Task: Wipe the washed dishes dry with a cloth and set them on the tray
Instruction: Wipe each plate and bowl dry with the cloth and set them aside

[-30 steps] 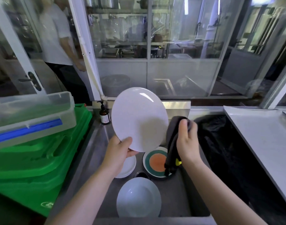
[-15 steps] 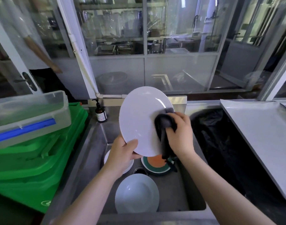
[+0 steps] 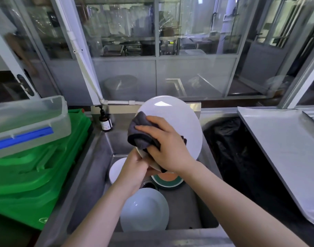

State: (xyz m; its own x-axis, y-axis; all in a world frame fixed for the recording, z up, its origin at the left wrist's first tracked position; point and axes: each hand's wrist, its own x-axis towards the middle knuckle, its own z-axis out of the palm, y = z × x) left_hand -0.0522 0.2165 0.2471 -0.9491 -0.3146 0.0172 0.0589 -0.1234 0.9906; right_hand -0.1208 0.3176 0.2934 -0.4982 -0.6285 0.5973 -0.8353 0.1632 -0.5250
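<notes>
A large white plate stands tilted upright above the steel sink. My left hand grips its lower edge. My right hand presses a dark grey cloth against the plate's left face, fingers curled over the cloth. Below in the sink lie a pale blue deep plate, a plate with a green rim and orange centre, and a small white plate, partly hidden by my arms. A grey tray lies on the right.
Green crates stacked at the left carry a clear plastic box with a blue clip. A brown pump bottle stands at the sink's back left corner. A black bag fills the bin between sink and tray. Glass partitions rise behind.
My right hand has slid the cloth from the plate's right edge across to its left side. The plate has tilted slightly, and the view has dipped lower.
</notes>
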